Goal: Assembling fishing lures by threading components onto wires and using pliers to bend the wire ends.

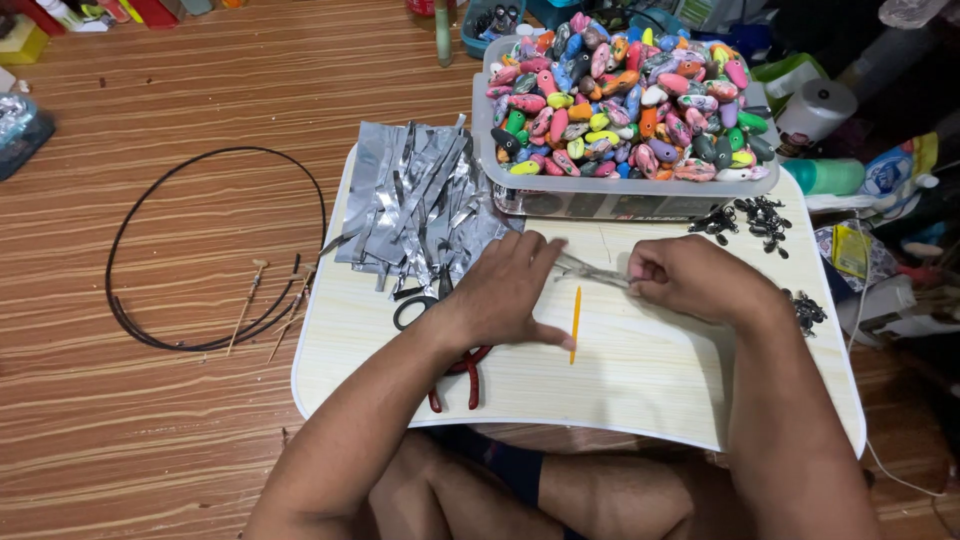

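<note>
Holding a silver strip (592,270) lengthwise left-to-right between both hands (600,285).

Bright, even light is falling from above, casting only soft, short shadows under the hands (600,285) on the table (640,380). The silver foil strips (415,200) are glinting, and the dark right edge is losing detail.

A small table (640,380) is set on the floor (150,420). At its far edge a tub (620,190) is placed; strips (420,200) are piled to the left of it and clips (755,217) are scattered to the right. Scissors (415,305) and pliers (465,375) are laid near the left hand (510,290); a stick (576,322) is laid between both hands. A cable loop (200,250) is laid on the floor, left of the table.
</note>
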